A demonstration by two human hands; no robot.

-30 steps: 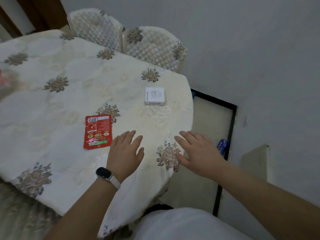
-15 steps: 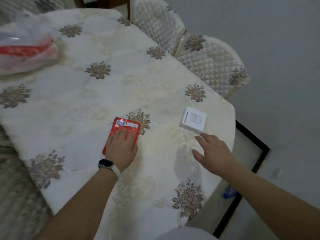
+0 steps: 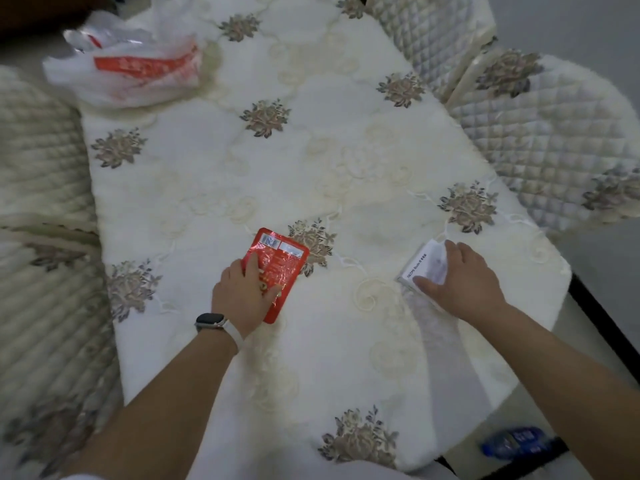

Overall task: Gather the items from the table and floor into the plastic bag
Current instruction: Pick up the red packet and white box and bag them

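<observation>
Your left hand (image 3: 244, 294) pinches the red packet (image 3: 278, 270) at mid-tabletop (image 3: 214, 174). Right of the packet, your right hand (image 3: 464, 278) clasps the white box (image 3: 420, 263). The plastic bag (image 3: 128, 69) lies far beyond the packet.

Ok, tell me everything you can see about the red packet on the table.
The red packet is a flat, glossy pouch, seemingly crinkled foil or plastic, with a white label strip along its far edge and small printing too blurred to read. It lies flat on the embroidered tablecloth, angled with its far end toward the right, beside a brown flower motif. The left hand covers its near part, fingers spread on top, thumb at its right edge. It looks sealed; whether it is lifted I cannot tell.
</observation>
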